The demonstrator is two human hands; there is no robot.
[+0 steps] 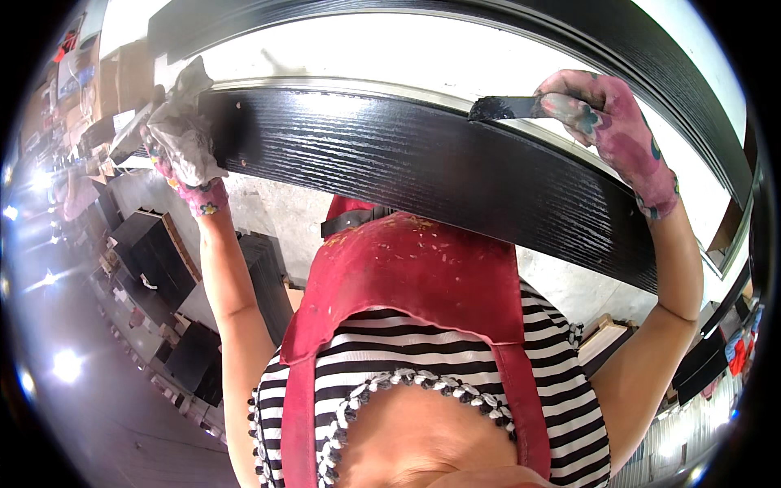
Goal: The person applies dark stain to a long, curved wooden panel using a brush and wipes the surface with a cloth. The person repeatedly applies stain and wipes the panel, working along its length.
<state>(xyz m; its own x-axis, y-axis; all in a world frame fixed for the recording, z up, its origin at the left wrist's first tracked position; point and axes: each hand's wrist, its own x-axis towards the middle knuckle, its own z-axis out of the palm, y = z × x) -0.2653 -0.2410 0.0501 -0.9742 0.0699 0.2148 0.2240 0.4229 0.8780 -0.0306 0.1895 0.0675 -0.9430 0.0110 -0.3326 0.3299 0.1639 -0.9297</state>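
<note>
My right hand [620, 134], in a stained pink flowered glove, is closed around a scraper [506, 108]. Its dark, smeared blade points left over the near edge of a white panel. My left hand [203, 195], gloved in the same pattern, grips a crumpled whitish rag [185, 130] at the left end of a black wood-grain board [423, 159]. The rag hides most of those fingers. A pale flat piece juts out left of the rag; I cannot tell what it is. The board runs across in front of my red apron, its surface glossy in streaks.
Beyond the near board lies the white panel [390, 47], with another black grained strip [683, 61] along its far side. Stacked black panels [150, 252] stand on the floor at left. Cardboard boxes [126, 77] are at the far left.
</note>
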